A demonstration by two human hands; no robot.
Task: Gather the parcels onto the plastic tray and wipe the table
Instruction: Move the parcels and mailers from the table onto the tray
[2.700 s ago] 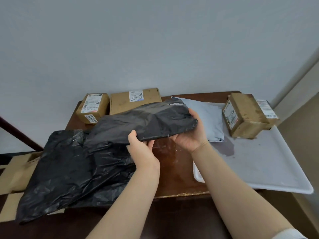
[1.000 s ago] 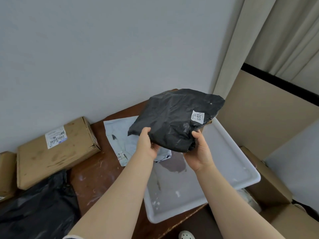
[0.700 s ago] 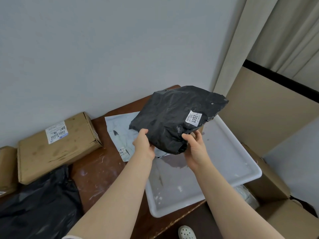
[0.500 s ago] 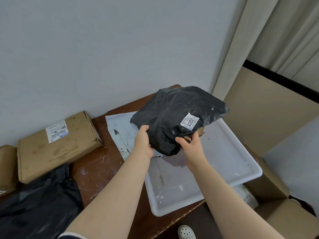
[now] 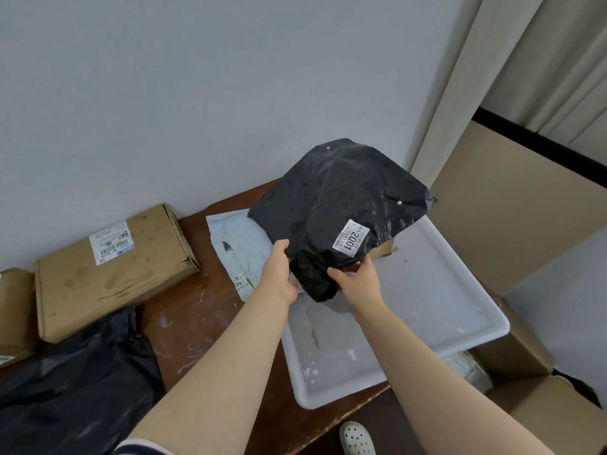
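A black plastic parcel (image 5: 338, 208) with a white "2001" label lies tilted over the far end of the white plastic tray (image 5: 427, 310), resting on a brown box whose corner (image 5: 382, 249) peeks out beneath it. My left hand (image 5: 279, 274) grips its near left edge and my right hand (image 5: 356, 280) grips its near lower corner. A pale grey mailer (image 5: 235, 251) lies partly under the black parcel, half on the tray. On the brown table (image 5: 197, 320) a flat cardboard box (image 5: 108, 270) and a large black bag (image 5: 72, 385) sit at the left.
A second small cardboard box (image 5: 14, 310) shows at the far left edge. The grey wall runs behind the table. Open cardboard cartons (image 5: 538, 389) stand on the floor to the right, below a curtain. A white shoe (image 5: 356, 440) shows under the table edge.
Both hands carried the black parcel from the table's left side to the tray and lowered it onto the far end. The view turned right with it.
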